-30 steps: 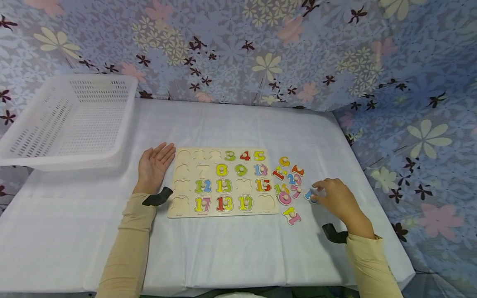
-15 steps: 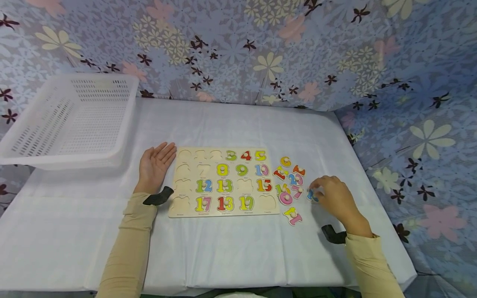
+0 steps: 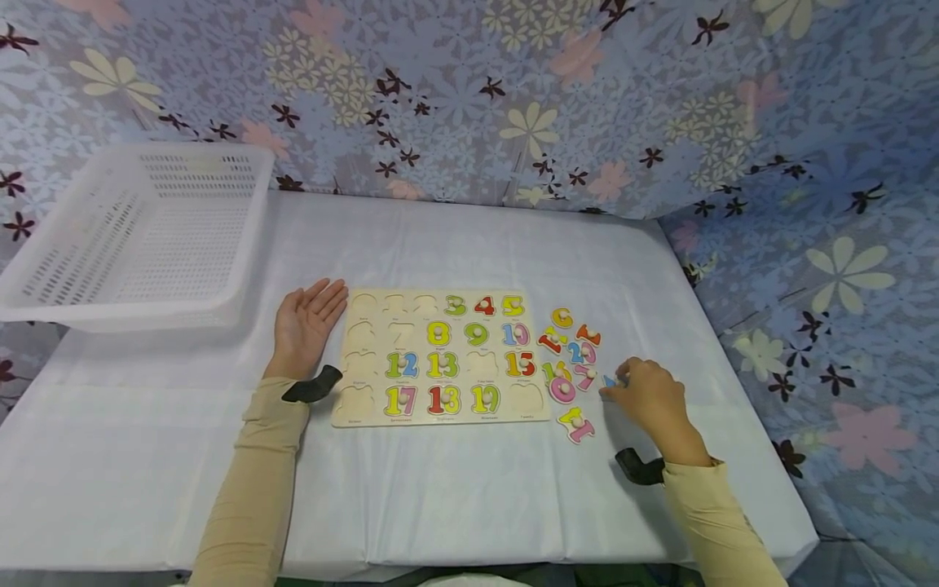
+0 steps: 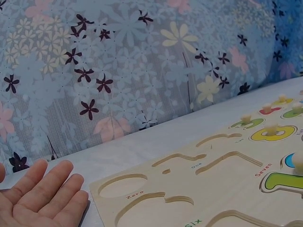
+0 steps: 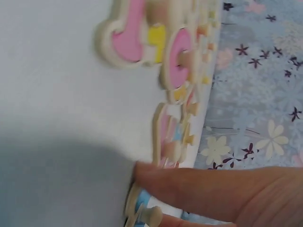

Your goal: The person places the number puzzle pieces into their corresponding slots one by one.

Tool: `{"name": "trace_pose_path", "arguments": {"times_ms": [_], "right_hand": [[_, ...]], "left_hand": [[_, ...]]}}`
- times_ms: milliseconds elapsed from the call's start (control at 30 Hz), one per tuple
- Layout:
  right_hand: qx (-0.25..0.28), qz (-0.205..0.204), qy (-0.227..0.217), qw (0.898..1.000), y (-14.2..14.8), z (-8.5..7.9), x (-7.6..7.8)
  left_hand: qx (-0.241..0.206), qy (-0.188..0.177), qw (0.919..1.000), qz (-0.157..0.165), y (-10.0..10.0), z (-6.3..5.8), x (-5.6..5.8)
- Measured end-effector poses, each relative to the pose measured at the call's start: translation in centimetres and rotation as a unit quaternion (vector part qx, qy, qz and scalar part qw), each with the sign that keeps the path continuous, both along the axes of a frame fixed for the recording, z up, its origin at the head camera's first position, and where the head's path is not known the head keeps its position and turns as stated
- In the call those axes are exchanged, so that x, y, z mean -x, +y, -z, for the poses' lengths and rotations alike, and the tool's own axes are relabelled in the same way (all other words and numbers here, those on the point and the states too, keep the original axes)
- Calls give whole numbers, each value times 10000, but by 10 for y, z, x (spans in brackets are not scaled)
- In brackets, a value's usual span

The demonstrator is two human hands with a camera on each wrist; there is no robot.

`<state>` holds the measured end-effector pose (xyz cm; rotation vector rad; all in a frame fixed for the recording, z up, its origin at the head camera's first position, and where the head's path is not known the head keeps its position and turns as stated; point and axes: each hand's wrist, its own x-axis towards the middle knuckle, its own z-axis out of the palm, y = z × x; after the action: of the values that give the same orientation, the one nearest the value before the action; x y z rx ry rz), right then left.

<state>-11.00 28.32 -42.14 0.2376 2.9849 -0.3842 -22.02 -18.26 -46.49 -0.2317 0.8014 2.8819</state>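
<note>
A white basket [image 3: 132, 319] stands at the far left of the table [image 3: 455, 505], and nearer, the left hand [image 3: 302, 330] lies palm up, fingers extended and holding nothing, just beside the wooden board [image 3: 459, 350], which is partly filled with numbers. Right of the board lie loose number pieces [image 3: 562, 393], then a blue piece [image 5: 142, 201] touched by the right hand's [image 3: 651, 399] thumb; whether the fingers grip it, I cannot tell.

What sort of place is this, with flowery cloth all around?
Perhaps a small staged workspace rather than an ordinary room: floral sheeting screens the back and right of a white-covered table, where a wooden number puzzle board lies in front of the seated or standing person.
</note>
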Motion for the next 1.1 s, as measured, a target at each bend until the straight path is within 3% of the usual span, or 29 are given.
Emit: {"name": "trace_pose_path", "arguments": {"times_ms": [100,200,300,400,500,600,667,767,933,1100], "right_hand": [[175,-26,68,9998,-3,-5,8],[449,-335,430,9975,-16,-17,22],[797,-893,667,9906,-46,-31,43],[1023,-1607,615,9798,-88,-37,69],[1103,-2484,483,9611,-130,-36,97],[1200,-3469,351,9295,-163,-27,124],[1267,-3895,265,9119,-179,-20,139],[1242,-4102,134,9034,-193,-9,155],[1098,-4116,49,9047,-204,1,168],[1174,-4026,-81,9078,-208,0,170]], "left_hand": [[-54,-29,10000,-5,-2,0,1],[-51,-47,10000,-34,-4,0,2],[-28,-3,10000,-29,-6,1,3],[36,73,10000,-3,-7,2,5],[90,86,9999,-8,-5,3,6],[130,41,9999,-58,-3,2,6],[178,20,9998,-62,-1,2,6],[269,-4,9996,-42,3,3,6],[321,-87,9993,-143,4,3,6],[294,-78,9993,-205,1,3,6]]}}
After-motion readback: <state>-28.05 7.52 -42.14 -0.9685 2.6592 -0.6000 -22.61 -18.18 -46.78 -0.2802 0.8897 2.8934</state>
